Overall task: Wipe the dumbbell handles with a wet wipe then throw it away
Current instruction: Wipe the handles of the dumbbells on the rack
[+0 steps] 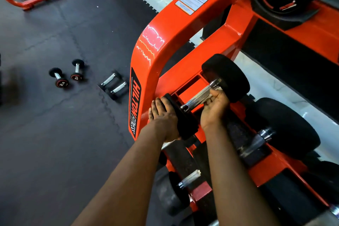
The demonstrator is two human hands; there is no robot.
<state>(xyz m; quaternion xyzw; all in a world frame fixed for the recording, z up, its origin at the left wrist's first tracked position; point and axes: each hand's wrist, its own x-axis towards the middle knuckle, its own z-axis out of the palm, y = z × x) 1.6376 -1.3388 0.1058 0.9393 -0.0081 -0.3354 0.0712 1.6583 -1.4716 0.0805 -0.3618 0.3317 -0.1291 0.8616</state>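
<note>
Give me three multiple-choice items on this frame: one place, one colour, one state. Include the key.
1. Where is the left hand? A on the floor; B on the near black end of the dumbbell; C on the warning label.
2. The rack frame is: A blue; B yellow; C orange.
3. The right hand is: A curled round the handle; B flat and open; C hanging idle.
Key: B, its fingers hold the black end; C, the painted frame is orange; A, its fingers wrap the knurled handle, with a bit of wet wipe showing.
</note>
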